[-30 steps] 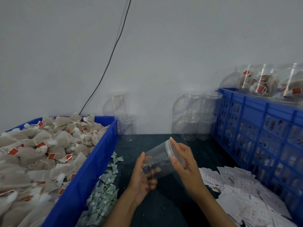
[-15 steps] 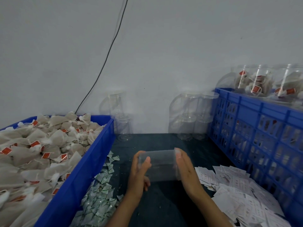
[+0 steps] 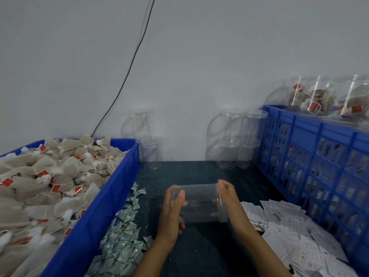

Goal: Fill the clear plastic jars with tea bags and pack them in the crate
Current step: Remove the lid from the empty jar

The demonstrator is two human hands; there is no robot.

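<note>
An empty clear plastic jar (image 3: 199,202) lies sideways in the air just above the dark table, held between both hands. My left hand (image 3: 171,216) grips its base end, thumb across the front. My right hand (image 3: 229,198) covers the lidded end, with fingers curled round the rim. Tea bags (image 3: 50,176) with red tags are heaped in a blue bin (image 3: 111,196) on the left. The blue crate (image 3: 319,156) stands at the right, with filled jars (image 3: 319,96) sticking out of its top.
Stacked empty jars stand against the wall at the back middle (image 3: 237,140) and back left (image 3: 147,136). Small green-white sachets (image 3: 123,232) lie beside the bin. White paper slips (image 3: 289,226) are spread at the right. A black cable (image 3: 127,76) runs down the wall.
The jar went from tilted to lying level and came lower and nearer. Both hands moved down with it, still holding its two ends.
</note>
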